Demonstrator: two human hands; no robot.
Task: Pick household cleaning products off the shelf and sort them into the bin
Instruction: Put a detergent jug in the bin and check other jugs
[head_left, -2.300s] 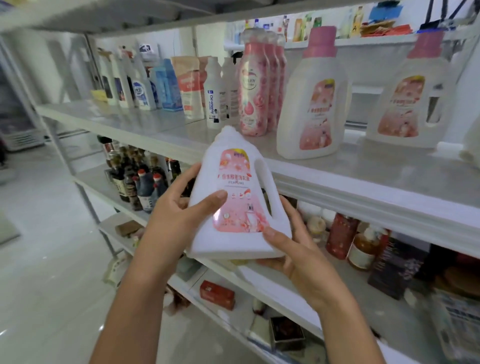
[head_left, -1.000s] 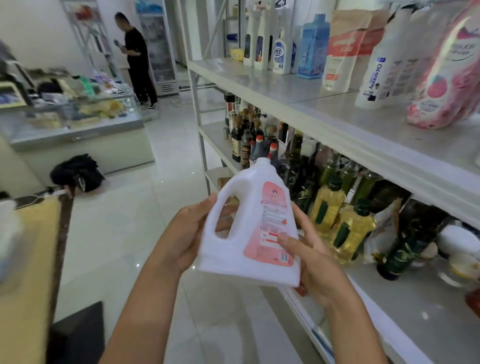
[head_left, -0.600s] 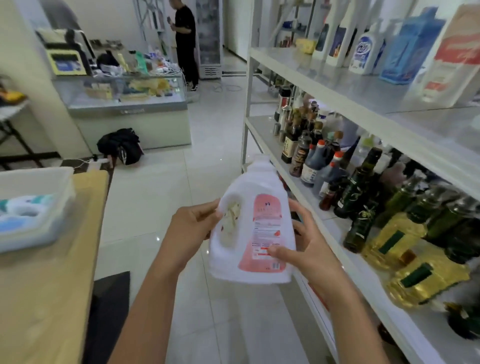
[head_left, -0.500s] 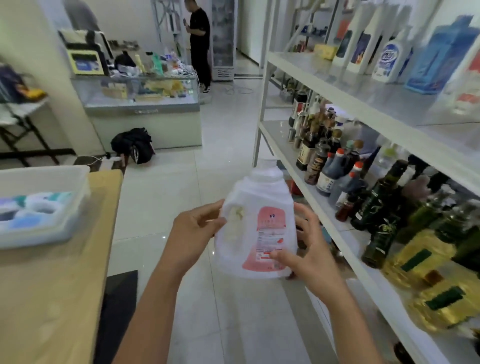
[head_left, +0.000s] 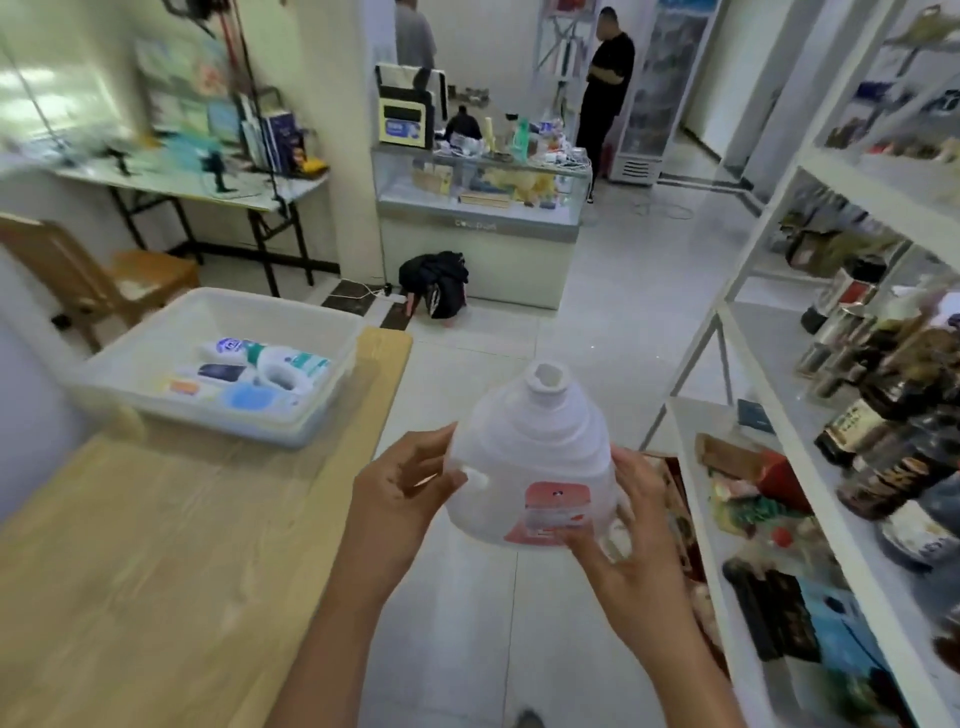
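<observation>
Several bottles lie in the translucent bin (head_left: 171, 332) at far left, which sits on the wooden table (head_left: 156, 545). Moving right, we note our left hand (head_left: 400, 493) gripping the handle side of the white detergent jug (head_left: 535, 457), fingers curled. The jug is held above the floor tiles, well apart from the bin, neck pointing away, pink label toward us. Our right hand (head_left: 628, 530) wraps its lower right side, thumb at the label's edge. The shelf unit (head_left: 758, 353) stands furthest right.

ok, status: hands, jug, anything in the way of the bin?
Left hand holds jug at handle side, right hand at base. Jug upright over floor, not binned yet. Bin ahead-left on table; nothing seen blocking.
</observation>
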